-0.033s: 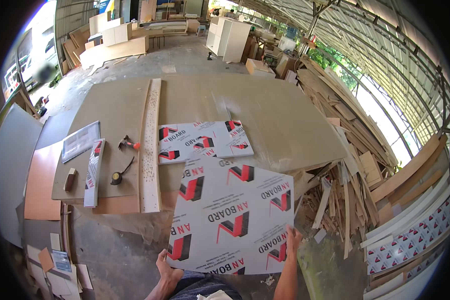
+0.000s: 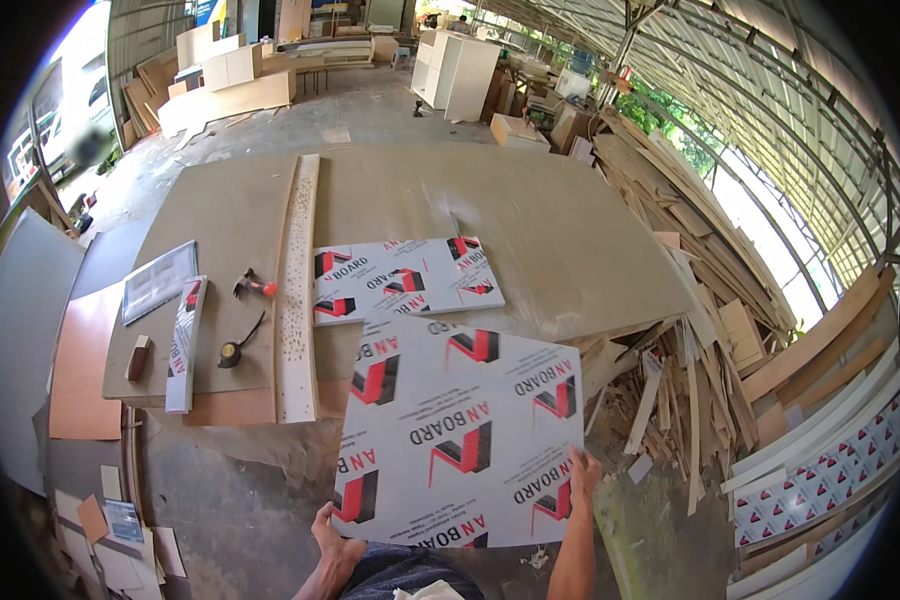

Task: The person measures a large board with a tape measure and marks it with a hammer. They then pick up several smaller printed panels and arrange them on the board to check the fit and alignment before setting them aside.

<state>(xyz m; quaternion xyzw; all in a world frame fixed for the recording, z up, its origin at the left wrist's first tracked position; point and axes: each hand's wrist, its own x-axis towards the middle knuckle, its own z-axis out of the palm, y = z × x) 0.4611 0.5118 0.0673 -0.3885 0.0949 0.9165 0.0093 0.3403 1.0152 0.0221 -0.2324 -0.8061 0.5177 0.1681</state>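
Observation:
A white panel point(image 2: 510, 440) wrapped in film printed in red and black is held out in front of me, its far edge beside the worktable's front edge. At its near left corner my left hand point(image 2: 336, 540) grips the edge, thumb showing. On its right side my right hand point(image 2: 582, 480) has its fingers closed round the edge. Just beyond lies another printed white panel point(image 2: 400, 290) on the brown worktable point(image 2: 540, 220). A long, speckled wooden strip point(image 2: 298, 290) runs beside that panel. Further left are a hammer point(image 2: 254, 286) with an orange-red handle and a tape measure point(image 2: 232, 352).
The table's left side carries a narrow printed strip point(image 2: 184, 345), a clear-wrapped flat pack point(image 2: 160, 280) and a small brown block point(image 2: 140, 358). Scrap wood point(image 2: 670, 400) is heaped on the right. Stacked boards point(image 2: 820, 490) lie near right; a white cabinet point(image 2: 460, 75) stands far back.
The far edge of the held panel has shifted very slightly left. Both hands keep their grip in nearly the same place.

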